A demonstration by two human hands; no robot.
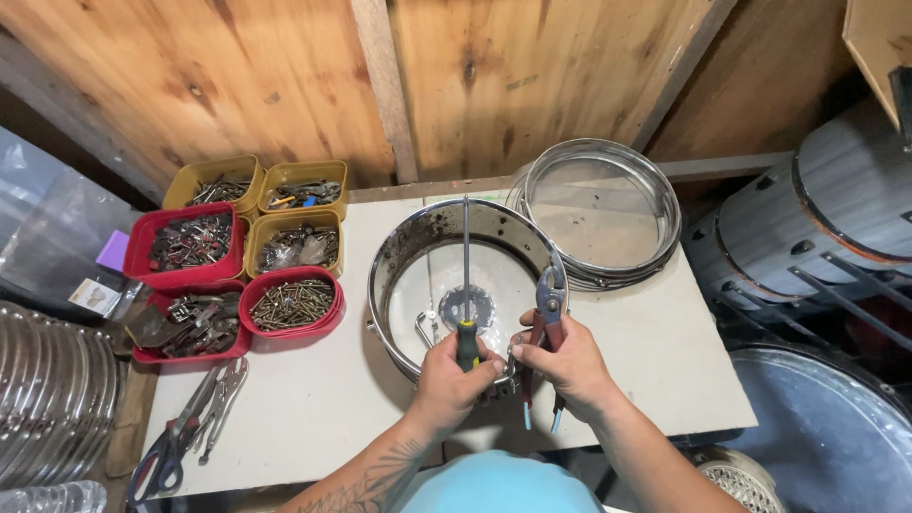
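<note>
Gripping a screwdriver point(465, 313), left hand point(448, 380); right hand point(570, 366) pinching pliers point(546, 323) over drum shell point(399, 247)

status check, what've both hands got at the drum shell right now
Left hand gripping long screwdriver, shaft laid across the drum shell. Right hand holding pliers at the near rim. Hoops stacked behind, apart.

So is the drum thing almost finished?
Not yet, probably. The metal drum shell lies open on the table, its hoops set aside. The left hand holds a screwdriver, and the right hand grips pliers at its near rim. Screws remain in tubs.
</note>
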